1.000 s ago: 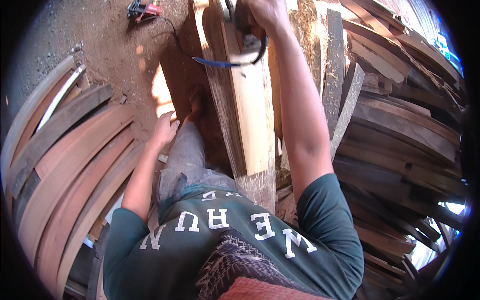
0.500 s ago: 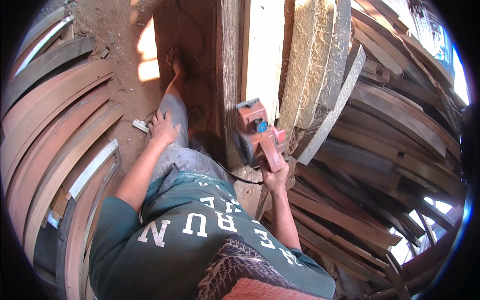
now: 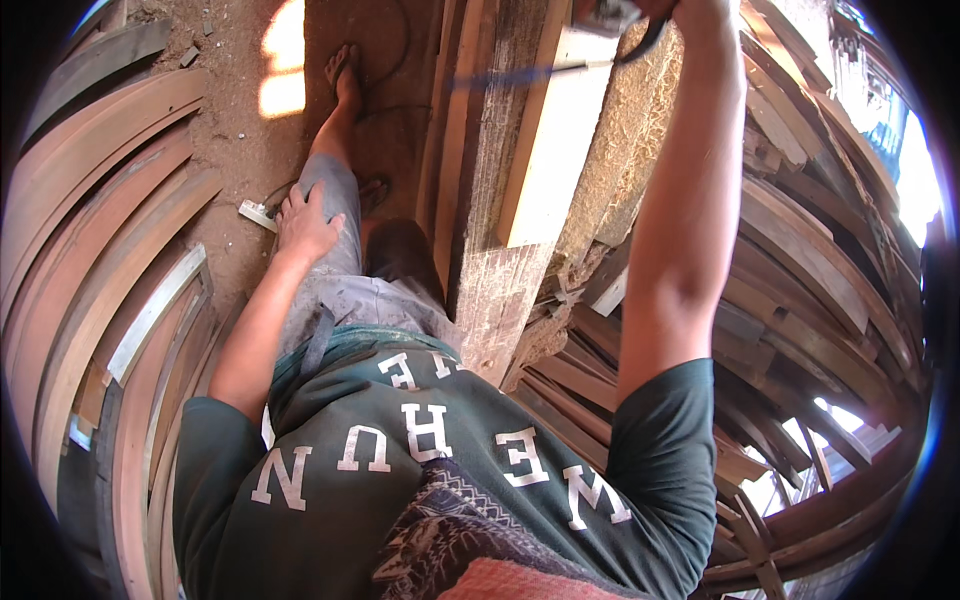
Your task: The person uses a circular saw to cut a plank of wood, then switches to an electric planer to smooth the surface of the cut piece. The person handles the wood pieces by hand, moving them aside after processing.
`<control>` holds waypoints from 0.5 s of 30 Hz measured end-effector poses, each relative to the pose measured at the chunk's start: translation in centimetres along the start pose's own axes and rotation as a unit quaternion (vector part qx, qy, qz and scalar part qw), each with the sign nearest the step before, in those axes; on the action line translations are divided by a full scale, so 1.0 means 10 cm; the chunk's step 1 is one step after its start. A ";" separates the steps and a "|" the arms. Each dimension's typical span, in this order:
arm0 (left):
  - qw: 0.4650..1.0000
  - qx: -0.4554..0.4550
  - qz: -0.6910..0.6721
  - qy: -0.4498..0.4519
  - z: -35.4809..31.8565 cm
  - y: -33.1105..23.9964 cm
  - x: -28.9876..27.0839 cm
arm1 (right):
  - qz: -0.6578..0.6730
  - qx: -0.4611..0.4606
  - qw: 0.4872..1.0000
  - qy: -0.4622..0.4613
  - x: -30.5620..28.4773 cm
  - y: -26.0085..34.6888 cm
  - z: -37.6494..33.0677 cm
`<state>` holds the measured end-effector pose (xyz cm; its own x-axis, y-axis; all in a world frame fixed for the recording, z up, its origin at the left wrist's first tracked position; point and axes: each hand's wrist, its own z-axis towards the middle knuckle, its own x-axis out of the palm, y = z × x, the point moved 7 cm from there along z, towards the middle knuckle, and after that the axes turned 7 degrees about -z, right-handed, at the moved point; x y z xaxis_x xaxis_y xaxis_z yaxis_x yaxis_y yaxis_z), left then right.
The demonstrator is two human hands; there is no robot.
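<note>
Overall, the dirt floor (image 3: pixel 230 130) takes up the upper left, reddish brown, with one sunlit patch near the top and a bare foot (image 3: pixel 345 70) on it beside a thin dark cord. Curved timber strips (image 3: pixel 90 270) are stacked in arcs along the left rim; more bent and straight offcuts (image 3: pixel 800 290) are piled at right, reaching to the lower right edge. Centre: a long pale plank (image 3: pixel 555 140) lies lengthwise on a rougher, darker board (image 3: pixel 495 300), w/ a sawdust heap (image 3: pixel 625 150) just beside it on the right.

The person wears a dark green T-shirt (image 3: pixel 400 470) w/ large white block lettering across the chest, and grey shorts; a patterned red-and-dark cloth shows at the lower edge. No packages or signs in view.

Right hand (image 3: pixel 690 10): arm fully extended to the top edge, fingers closed around a grey power tool (image 3: pixel 605 15) that sits at the far end of the plank. Only the tool's lower part is in frame; type can't be determined. A blue streak (image 3: pixel 510 75), blurred, crosses the plank just below the tool.

Left hand (image 3: pixel 305 225): resting flat on the left knee, fingers loosely spread, holding nothing. A small white block (image 3: pixel 258 213) lies on the floor just beside its fingertips; contact not confirmed.
</note>
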<state>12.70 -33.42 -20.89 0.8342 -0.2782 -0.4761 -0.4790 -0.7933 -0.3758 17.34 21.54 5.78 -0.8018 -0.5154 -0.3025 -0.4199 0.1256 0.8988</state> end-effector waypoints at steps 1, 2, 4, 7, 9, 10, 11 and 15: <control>1.000 0.010 -0.008 -0.005 0.06 0.02 -0.01 | 0.025 0.027 0.999 0.025 -0.11 -0.03 0.15; 1.000 0.005 -0.023 -0.014 0.07 0.06 0.01 | 0.077 0.041 0.992 0.086 0.00 -0.10 0.19; 0.995 0.033 -0.075 -0.056 0.11 0.09 0.02 | -0.014 0.014 1.000 0.007 0.01 -0.18 -0.14; 0.970 0.130 -0.139 -0.154 0.02 -0.35 -0.31 | -0.148 -0.047 0.987 -0.039 0.14 -0.15 -1.15; 0.931 0.232 -0.177 -0.219 -0.07 -0.99 -0.74 | -0.264 -0.080 0.961 -0.037 -0.05 -0.44 -1.88; 0.921 0.259 -0.184 -0.225 -0.18 -1.36 -0.93 | -0.291 -0.056 0.955 -0.024 -0.16 -0.71 -2.26; 0.908 0.298 -0.177 -0.235 -0.34 -1.71 -1.10 | -0.246 -0.035 0.968 -0.036 -0.22 -0.96 -2.72; 0.856 0.490 -0.139 -0.087 -1.03 -2.93 -1.07 | -0.155 0.109 0.980 -0.059 -0.43 -1.65 -4.29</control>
<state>20.66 -12.78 3.37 0.9408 -0.0004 -0.3389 -0.3385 0.0430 -0.9400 45.93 -14.73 5.83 -0.6587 -0.4581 -0.5969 -0.7224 0.1633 0.6719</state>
